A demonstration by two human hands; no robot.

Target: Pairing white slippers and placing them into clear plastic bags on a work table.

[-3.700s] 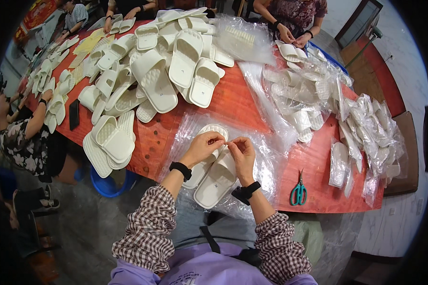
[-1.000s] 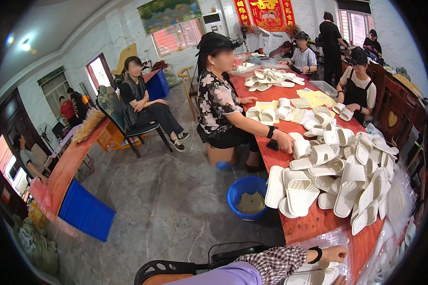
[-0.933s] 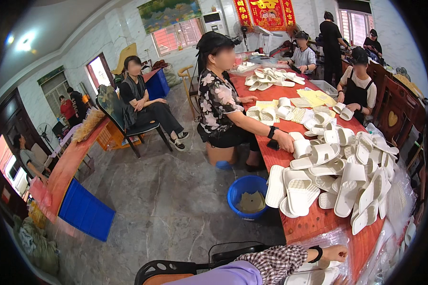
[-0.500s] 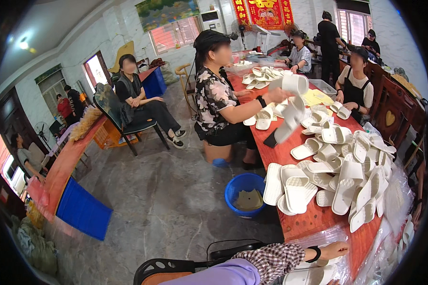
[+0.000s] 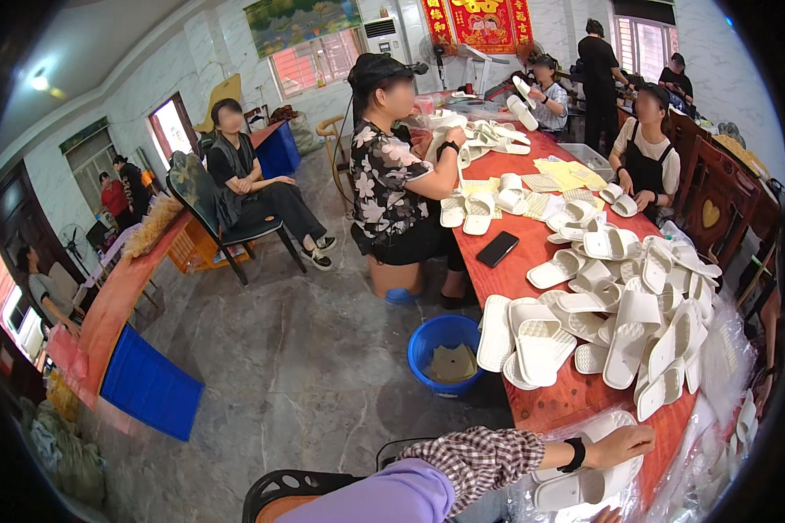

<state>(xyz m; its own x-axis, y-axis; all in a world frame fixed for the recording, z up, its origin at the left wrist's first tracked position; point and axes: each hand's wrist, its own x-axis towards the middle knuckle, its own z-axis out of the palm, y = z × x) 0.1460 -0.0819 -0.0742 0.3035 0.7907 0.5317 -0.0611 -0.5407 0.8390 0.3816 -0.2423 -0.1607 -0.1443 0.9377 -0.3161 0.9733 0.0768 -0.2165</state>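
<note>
the left hand (image 5: pixel 617 444) lay palm down on a white slipper (image 5: pixel 584 484) near the lower edge of the view, its fingers loosely curled over the upper edge of the slipper rather than pinching it; a black wristband sat at the wrist, with a checked sleeve behind it. the slipper rested on crinkled clear plastic bags (image 5: pixel 698 471) at the near end of the red table (image 5: pixel 515 279). only a sliver of the right hand (image 5: pixel 604 515) showed at the bottom edge, so whether it was spread or closed could not be told. farther along the table lay a pile of white slippers (image 5: pixel 619 322) and a black phone (image 5: pixel 497 249). a blue bucket (image 5: pixel 443 353) stood on the floor just beside the table. a person in a floral top (image 5: pixel 392 174) sat at the table's side, handling slippers, and others sat beyond.
</note>
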